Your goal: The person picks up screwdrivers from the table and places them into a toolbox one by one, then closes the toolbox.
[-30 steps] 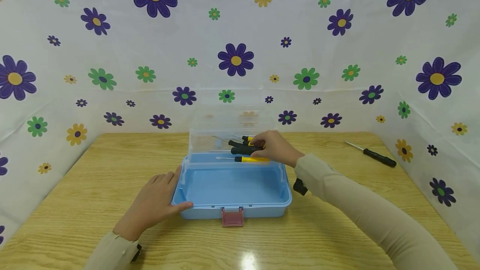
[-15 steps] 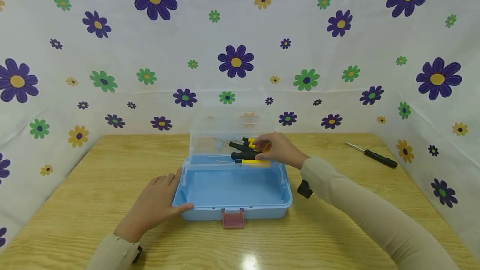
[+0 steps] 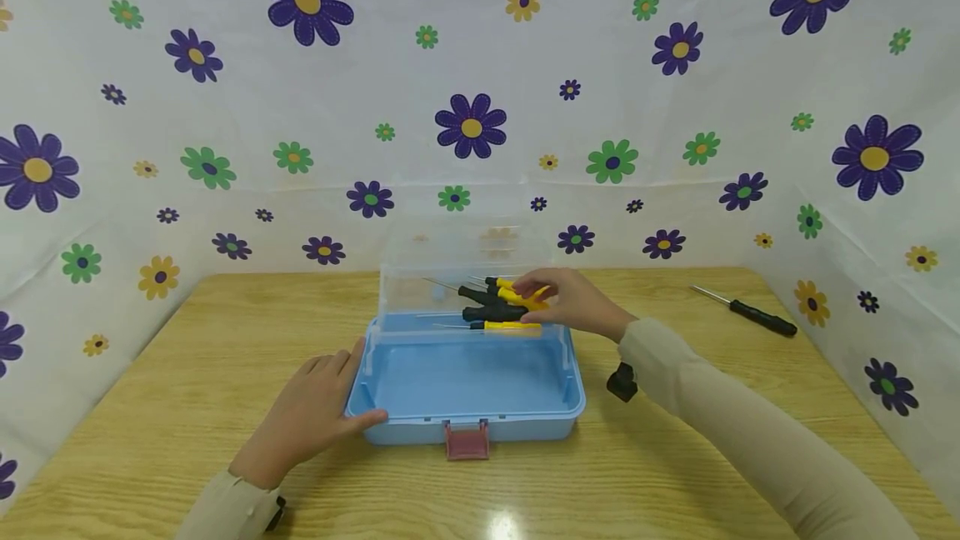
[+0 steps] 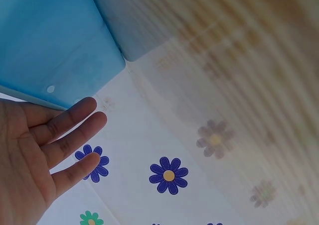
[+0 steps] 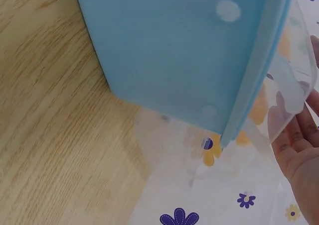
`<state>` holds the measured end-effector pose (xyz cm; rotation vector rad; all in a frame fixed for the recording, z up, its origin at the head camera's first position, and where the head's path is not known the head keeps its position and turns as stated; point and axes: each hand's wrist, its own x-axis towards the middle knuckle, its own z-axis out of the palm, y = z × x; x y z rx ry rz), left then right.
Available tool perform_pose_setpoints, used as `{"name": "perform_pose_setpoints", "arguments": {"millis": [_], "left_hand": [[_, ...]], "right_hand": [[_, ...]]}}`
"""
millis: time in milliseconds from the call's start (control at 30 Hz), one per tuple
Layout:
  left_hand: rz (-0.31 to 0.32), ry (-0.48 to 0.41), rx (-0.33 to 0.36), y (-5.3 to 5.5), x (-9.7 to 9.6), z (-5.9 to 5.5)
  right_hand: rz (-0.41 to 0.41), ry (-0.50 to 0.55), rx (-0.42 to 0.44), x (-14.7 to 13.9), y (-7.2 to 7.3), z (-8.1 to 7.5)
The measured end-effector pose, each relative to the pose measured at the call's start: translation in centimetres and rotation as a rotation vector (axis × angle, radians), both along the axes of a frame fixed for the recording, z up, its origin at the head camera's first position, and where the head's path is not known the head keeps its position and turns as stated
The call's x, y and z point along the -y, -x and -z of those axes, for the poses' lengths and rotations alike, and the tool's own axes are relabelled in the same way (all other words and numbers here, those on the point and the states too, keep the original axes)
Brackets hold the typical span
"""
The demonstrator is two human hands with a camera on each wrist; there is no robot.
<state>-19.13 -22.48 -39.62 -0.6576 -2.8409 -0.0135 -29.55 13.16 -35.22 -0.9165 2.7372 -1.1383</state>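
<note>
A light blue plastic box [image 3: 468, 373] with a pink latch [image 3: 467, 444] sits on the table, its clear lid [image 3: 405, 290] raised at the back. My left hand [image 3: 311, 411] rests at the box's left end, thumb on the front rim; its fingers look straight in the left wrist view. Several screwdrivers with black or yellow-and-black handles lie together by the clear plastic part, among them a front yellow screwdriver [image 3: 513, 328] and a black screwdriver [image 3: 491, 313]. Over the handle ends hovers my right hand [image 3: 573, 302], thumb and fingers apart, yellow handles [image 3: 525, 298] showing between them.
A lone black-handled screwdriver [image 3: 761, 317] lies on the wooden table [image 3: 247, 332] at the far right. White flowered cloth [image 3: 375, 90] surrounds the table at the back and sides.
My right hand has drawn a little to the right and its fingers have spread from the yellow handles, which show more. The left hand stays put on the box.
</note>
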Motion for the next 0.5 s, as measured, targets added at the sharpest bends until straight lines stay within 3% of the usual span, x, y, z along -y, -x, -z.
{"name": "perform_pose_setpoints", "arguments": {"millis": [500], "left_hand": [[0.001,-0.004,0.008,0.1,0.1,0.3]], "right_hand": [[0.007,0.032,0.007,-4.0,-0.4,-1.2]]}}
